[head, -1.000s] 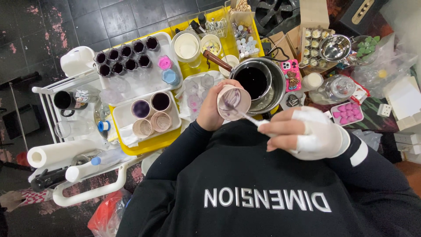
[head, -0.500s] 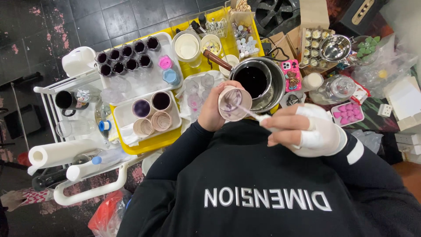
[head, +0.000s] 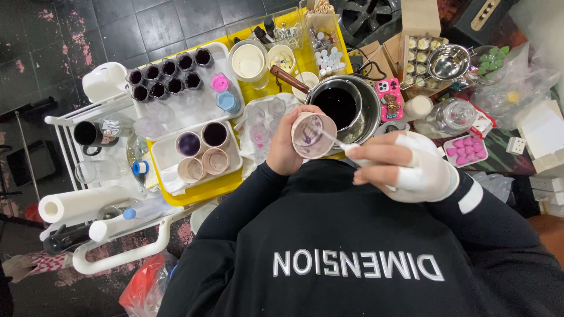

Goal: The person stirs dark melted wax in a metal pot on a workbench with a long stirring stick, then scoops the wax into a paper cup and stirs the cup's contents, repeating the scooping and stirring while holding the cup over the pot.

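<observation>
Gripping paper cup (head: 313, 136) in left hand (head: 284, 151) | right hand (head: 405, 167) pinching spoon (head: 336, 141) inside it

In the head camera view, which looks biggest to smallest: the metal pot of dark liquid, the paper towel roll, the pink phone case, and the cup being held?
1. Metal pot, widest.
2. Paper towel roll, nearly as long as the pot is wide, but slimmer.
3. Cup in the left hand and pink phone case look alike; the cup sits nearer the camera, so I won't rank them.
</observation>
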